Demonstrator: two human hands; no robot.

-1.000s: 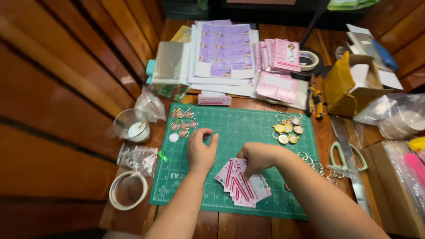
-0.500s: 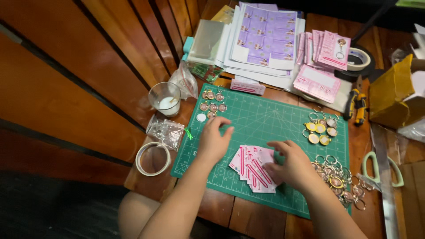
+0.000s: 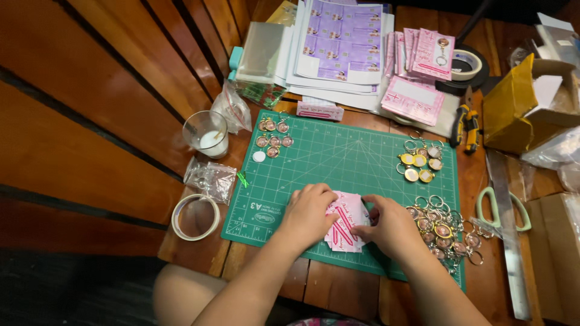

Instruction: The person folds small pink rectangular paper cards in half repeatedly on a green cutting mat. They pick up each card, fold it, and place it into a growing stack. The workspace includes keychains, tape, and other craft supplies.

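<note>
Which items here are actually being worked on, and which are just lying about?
In hand: pink cards, gathered by left hand and right hand on the green cutting mat.

Lying about: tape roll, plastic cup, scissors, yellow box.

Green gridded cutting mat (image 3: 338,157), centre. Clear plastic cup (image 3: 206,134) with white contents, 10 o'clock. Clear tape roll (image 3: 195,217), 8 o'clock. Stacked purple printed sheets (image 3: 338,42), 12 o'clock. Yellow cardboard box (image 3: 513,108), 2 o'clock. Green-handled scissors (image 3: 501,208), 3 o'clock.
</note>
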